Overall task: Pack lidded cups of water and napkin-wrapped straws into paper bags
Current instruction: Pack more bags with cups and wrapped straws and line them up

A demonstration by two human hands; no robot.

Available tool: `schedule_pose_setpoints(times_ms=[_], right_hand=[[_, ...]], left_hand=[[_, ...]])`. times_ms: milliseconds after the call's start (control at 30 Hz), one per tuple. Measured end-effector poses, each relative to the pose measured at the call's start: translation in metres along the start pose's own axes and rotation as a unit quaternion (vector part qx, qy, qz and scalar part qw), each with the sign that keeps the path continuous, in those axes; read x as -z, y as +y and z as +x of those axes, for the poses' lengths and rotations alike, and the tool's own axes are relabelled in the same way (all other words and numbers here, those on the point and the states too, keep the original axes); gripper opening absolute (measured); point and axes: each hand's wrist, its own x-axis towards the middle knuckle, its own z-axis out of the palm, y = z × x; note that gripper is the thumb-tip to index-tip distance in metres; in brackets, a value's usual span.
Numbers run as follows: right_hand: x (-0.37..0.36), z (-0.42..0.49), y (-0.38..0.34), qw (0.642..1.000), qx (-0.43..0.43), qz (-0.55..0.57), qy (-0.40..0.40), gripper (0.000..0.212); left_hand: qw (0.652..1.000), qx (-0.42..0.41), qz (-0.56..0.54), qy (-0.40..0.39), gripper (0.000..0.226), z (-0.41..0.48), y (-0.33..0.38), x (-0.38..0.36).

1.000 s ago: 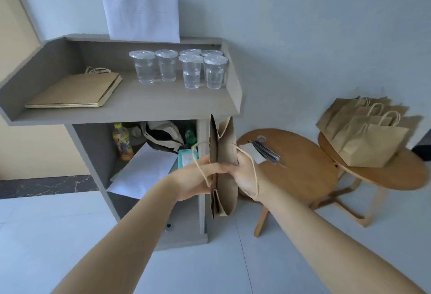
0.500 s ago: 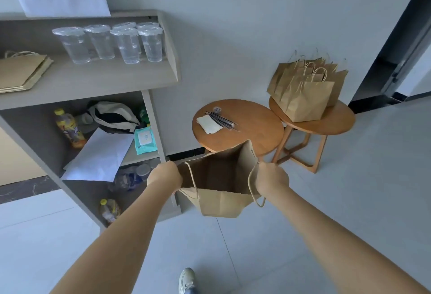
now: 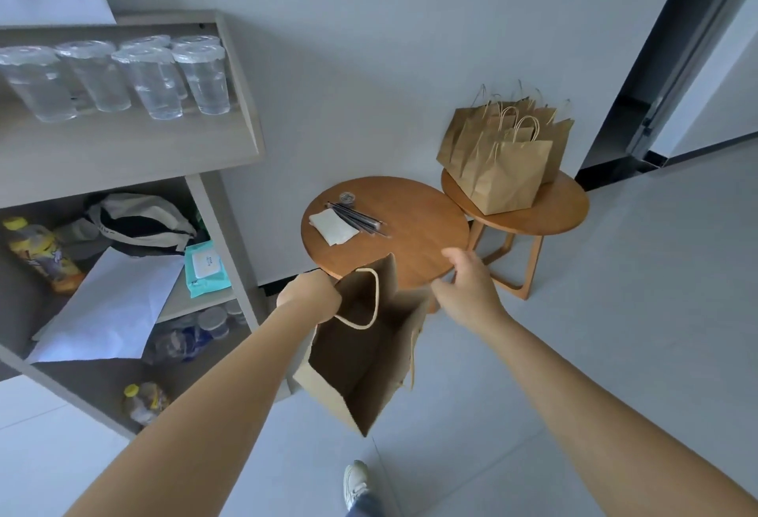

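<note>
Gripping the left rim of an open brown paper bag (image 3: pixel 369 364), the left hand (image 3: pixel 309 297) has its fingers curled tight round the paper beside the twine handle (image 3: pixel 367 303), forearm stretched forward; the bag hangs in the air above the grey tiled floor (image 3: pixel 615 311), its mouth turned up toward the camera; the right hand (image 3: pixel 471 291) hovers just beside the bag's right edge, thumb raised, fingers loosely curled and holding nothing; beyond both hands a round wooden counter (image 3: pixel 422 237) carries a white napkin (image 3: pixel 333 226) and dark straws (image 3: pixel 359 219); a second round counter (image 3: pixel 562 208) just beside it bears standing paper bags (image 3: pixel 506 172); at the left, lidded cups of water (image 3: pixel 151 81) stand on a grey shelf (image 3: pixel 123 147) against the pale wall (image 3: pixel 369 44); a white shoe (image 3: pixel 356 483) shows at the bottom edge.
</note>
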Motion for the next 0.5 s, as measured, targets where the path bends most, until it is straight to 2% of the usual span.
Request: schedule_pose_setpoints(times_ms=[67,133,233,333,400,500], right_hand=[[-0.004,0.021,-0.008,0.992,0.033,-0.104,-0.061,0.059],[-0.012,0.048,-0.011,0.971,0.022,-0.21,-0.113,0.061],[-0.021,0.09,-0.009,0.954,0.009,-0.276,-0.113,0.031],[-0.025,0.135,-0.002,0.968,-0.016,-0.238,-0.08,0.02],[-0.023,0.163,0.0,0.981,-0.054,-0.171,-0.067,0.016],[-0.025,0.198,0.002,0.989,-0.136,-0.038,-0.051,0.025]], left_hand=[[0.999,-0.031,0.017,-0.011,0.018,0.026,0.013,0.0],[0.997,-0.068,0.021,-0.025,0.021,0.057,0.026,0.003],[0.994,-0.108,0.001,-0.033,0.025,0.106,0.044,0.016],[0.992,-0.098,-0.057,-0.048,0.039,0.148,0.051,0.031],[0.988,-0.079,-0.132,-0.034,0.058,0.162,0.046,0.037],[0.977,0.002,-0.197,0.079,0.074,0.179,0.03,0.028]])
